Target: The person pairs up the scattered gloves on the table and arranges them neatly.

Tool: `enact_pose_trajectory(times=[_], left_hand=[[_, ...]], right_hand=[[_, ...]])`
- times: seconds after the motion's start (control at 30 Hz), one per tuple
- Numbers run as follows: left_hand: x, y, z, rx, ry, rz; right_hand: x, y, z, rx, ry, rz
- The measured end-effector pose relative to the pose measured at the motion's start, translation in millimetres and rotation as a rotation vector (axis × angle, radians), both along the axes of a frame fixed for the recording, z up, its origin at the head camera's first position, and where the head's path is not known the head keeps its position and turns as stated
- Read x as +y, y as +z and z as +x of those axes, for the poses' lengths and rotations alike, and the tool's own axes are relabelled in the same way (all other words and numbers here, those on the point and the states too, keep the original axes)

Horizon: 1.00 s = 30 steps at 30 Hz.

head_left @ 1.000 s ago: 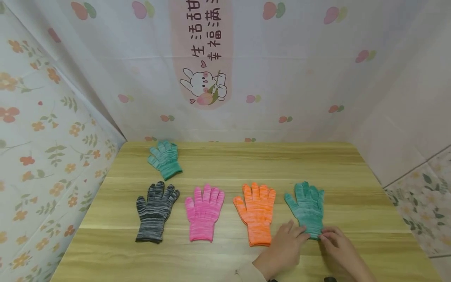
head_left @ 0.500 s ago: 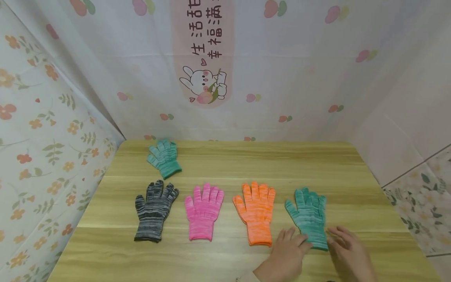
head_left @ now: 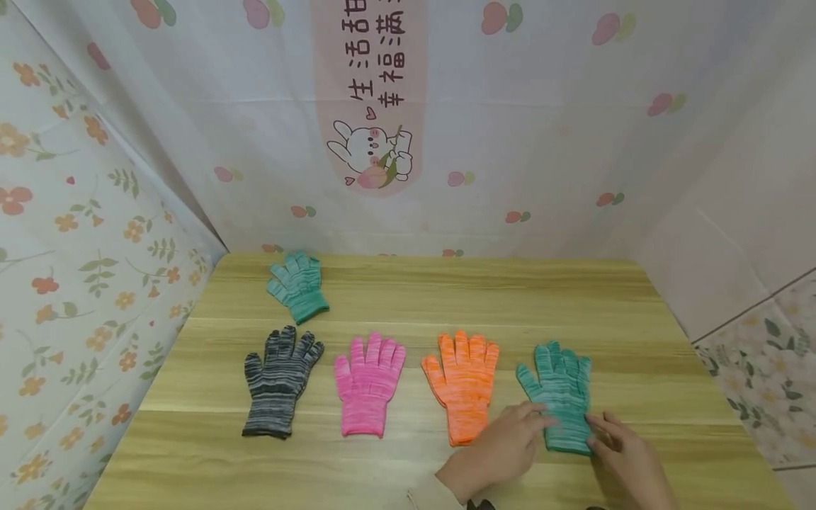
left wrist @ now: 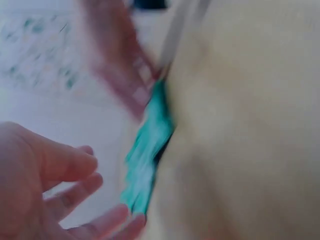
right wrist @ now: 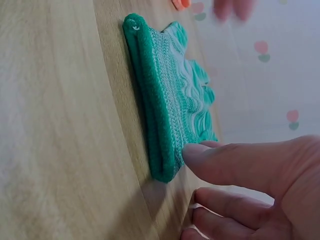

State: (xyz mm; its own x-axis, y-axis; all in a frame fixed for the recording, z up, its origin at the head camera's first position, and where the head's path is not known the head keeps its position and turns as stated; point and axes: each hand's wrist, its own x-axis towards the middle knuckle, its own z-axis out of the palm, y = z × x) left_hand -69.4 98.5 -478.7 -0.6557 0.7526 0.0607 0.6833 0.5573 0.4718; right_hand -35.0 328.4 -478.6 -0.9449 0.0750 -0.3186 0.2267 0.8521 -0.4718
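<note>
A teal-green knit glove [head_left: 564,397] lies flat at the right of the row, fingers pointing away and cuff toward the person. My left hand [head_left: 506,450] hovers by its thumb side with loosely bent fingers; in the left wrist view that hand [left wrist: 40,180] has nothing between thumb and fingers. At the opposite edge, my right hand [head_left: 627,453] touches the glove near the cuff. In the right wrist view, the right thumb [right wrist: 225,160] meets the side of the glove [right wrist: 172,95], with the other fingers spread below it. The left wrist view is blurred.
Orange [head_left: 468,389], pink [head_left: 370,386] and black-grey [head_left: 280,386] gloves lie in a row to the left on the wooden table [head_left: 382,290]. Another green glove [head_left: 299,287] lies tilted at the back left. Printed curtains [head_left: 542,127] hang behind and beside the table.
The green glove has moved toward the person and slightly right. My left hand has come off its cuff and shifted up and left. The right hand has moved slightly right with the glove.
</note>
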Motion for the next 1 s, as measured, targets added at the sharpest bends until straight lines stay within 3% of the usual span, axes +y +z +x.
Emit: enact_pose_trajectory(times=[0.17,0.27,0.37,0.43,0.53,0.7,0.83,1.0], left_hand=[[-44.1,21.5,-29.6,-0.029,0.174,0.234],[-78.6,32.4,-50.9,-0.038,0.301,0.292],[-119.0,35.2,-73.0,-0.030,0.407,0.288],[-146.4,34.0,-86.8,0.001,0.477,0.251],[-186.1,31.4,-104.0,0.011,0.584,0.117],[-239.5,27.2,-121.4,-0.078,0.711,-0.115],[-262.0,20.5,-128.8,-0.104,0.749,-0.214],[-263.0,10.4,-133.4,-0.147,0.758,-0.287]], right_hand=[[-0.7,-0.8,-1.0,-0.028,-0.030,-0.046],[-0.7,-0.2,-2.0,-0.041,-0.035,-0.047],[-1.3,0.3,-3.0,-0.037,-0.031,-0.024],[-1.7,0.3,-3.5,-0.038,-0.029,-0.011],[-1.5,-0.4,-3.7,-0.040,-0.026,0.001],[-1.8,-0.5,-5.1,-0.057,-0.028,0.011],[-3.9,0.0,-6.2,-0.069,-0.027,0.015],[-4.8,1.0,-4.3,-0.054,-0.033,0.017]])
